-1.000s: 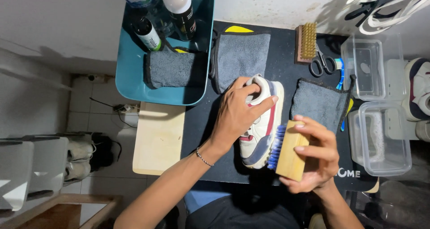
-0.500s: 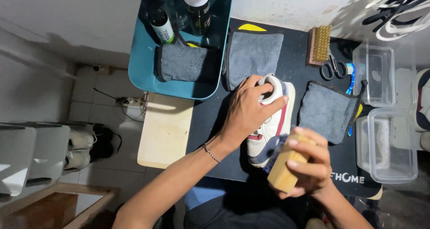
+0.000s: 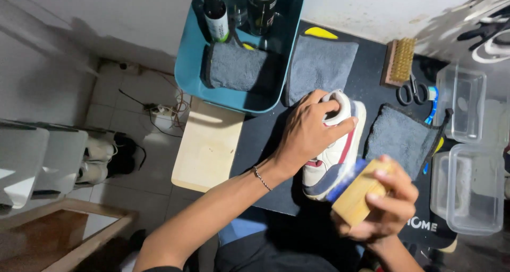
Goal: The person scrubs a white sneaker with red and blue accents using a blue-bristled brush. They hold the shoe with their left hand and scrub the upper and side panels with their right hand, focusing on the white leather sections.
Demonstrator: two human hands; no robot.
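A white sneaker (image 3: 340,155) with red and navy panels lies on a black mat (image 3: 372,86). My left hand (image 3: 311,131) grips its upper part and holds it down. My right hand (image 3: 388,203) is closed around a wooden-backed brush (image 3: 358,189) with blue bristles, and the bristles touch the near end of the sneaker. The brush looks blurred.
A teal tray (image 3: 191,64) holds bottles (image 3: 215,14) and a grey cloth (image 3: 236,67). Two more grey cloths (image 3: 321,64) (image 3: 401,139) lie on the mat, with a second brush (image 3: 398,62), scissors (image 3: 411,91) and clear plastic boxes (image 3: 470,189) at the right. A wooden board (image 3: 207,144) sits to the left.
My right hand has drawn the brush down the sneaker toward its near end. My left hand keeps its grip on the sneaker. The camera view has shifted slightly.
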